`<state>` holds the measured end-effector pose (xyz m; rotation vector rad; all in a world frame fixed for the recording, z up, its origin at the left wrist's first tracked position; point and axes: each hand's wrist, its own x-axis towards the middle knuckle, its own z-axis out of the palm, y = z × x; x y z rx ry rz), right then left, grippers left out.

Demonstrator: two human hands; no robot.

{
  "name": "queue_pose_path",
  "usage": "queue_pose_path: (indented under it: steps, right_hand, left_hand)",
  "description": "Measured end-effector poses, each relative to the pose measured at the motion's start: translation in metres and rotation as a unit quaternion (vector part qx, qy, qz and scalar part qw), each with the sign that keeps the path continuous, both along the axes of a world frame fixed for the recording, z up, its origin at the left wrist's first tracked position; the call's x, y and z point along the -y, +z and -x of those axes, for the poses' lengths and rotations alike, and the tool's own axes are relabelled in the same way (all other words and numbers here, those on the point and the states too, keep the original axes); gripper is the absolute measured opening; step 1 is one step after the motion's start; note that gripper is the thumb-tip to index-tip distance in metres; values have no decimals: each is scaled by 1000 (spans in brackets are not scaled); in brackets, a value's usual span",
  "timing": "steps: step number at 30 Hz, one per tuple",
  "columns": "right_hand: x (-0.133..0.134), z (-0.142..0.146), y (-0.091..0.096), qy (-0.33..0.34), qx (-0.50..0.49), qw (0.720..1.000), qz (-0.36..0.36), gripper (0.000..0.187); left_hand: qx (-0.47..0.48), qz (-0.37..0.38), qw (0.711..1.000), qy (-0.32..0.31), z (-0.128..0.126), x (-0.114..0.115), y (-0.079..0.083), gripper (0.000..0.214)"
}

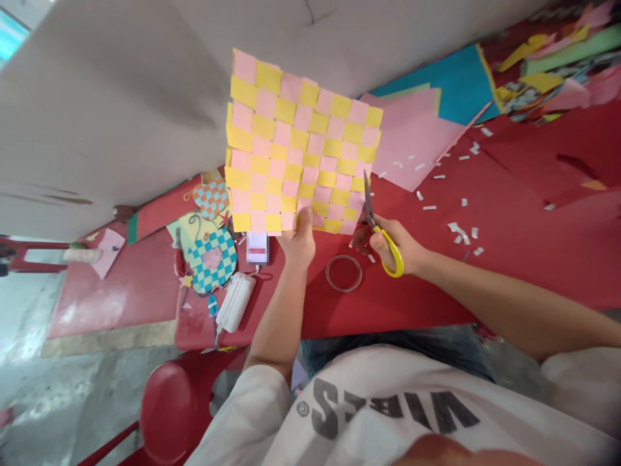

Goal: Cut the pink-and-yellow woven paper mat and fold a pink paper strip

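Observation:
Raised above the table is a woven paper sheet (294, 152) of pink and yellow squares, its edges slightly uneven. My left hand (299, 243) grips it at the bottom edge, thumb in front and the other fingers behind. My right hand (400, 246) is closed round the yellow handles of a pair of scissors (383, 236). The dark blades point up and lie near the sheet's lower right corner; I cannot tell whether they touch it. Below, between my forearms, a thin wire ring (343, 273) lies on the red table (388, 304).
A phone (257, 248), a white power bank (235, 301) and a blue-and-cream woven paper ring (213, 259) lie at the left. Pink paper sheets (407, 129), a blue sheet (446, 81) and heaped paper scraps (557, 77) are at the back right. White bits are scattered about. A red stool (169, 411) stands at lower left.

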<state>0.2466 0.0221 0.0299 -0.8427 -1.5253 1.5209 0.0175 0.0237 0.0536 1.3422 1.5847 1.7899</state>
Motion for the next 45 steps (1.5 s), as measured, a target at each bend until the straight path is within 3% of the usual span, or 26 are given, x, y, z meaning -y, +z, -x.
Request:
queue_pose_path:
  steps: [3,9,15,21,30,39,45]
  right_hand:
    - [0,-2,0,32,25,998,-37,62]
    - [1,-3,-2,15,17,1000,-3,65]
    - [3,0,-3,0,-2,1000,8,68]
    - [2,-2,1,-4,17,1000,-16,63]
    - [2,-2,-4,-5,-4,1000,-21,73]
    - [-2,-5,-7,-3,-13,997,-79,67]
    - [-1,-4,-9,-18,-22,997,-72,60]
  left_hand:
    - [19,8,1000,-22,-1,3,2,52]
    - [48,26,998,-28,-2,3,1,53]
    - [61,-12,997,-42,-2,4,3,51]
    - [20,14,1000,-20,-2,5,1,53]
    - [64,32,997,-12,1,3,3,67]
    - [47,-39,996,-59,6,-3,-11,59]
    - [18,-43,997,-61,9,-5,-14,55]
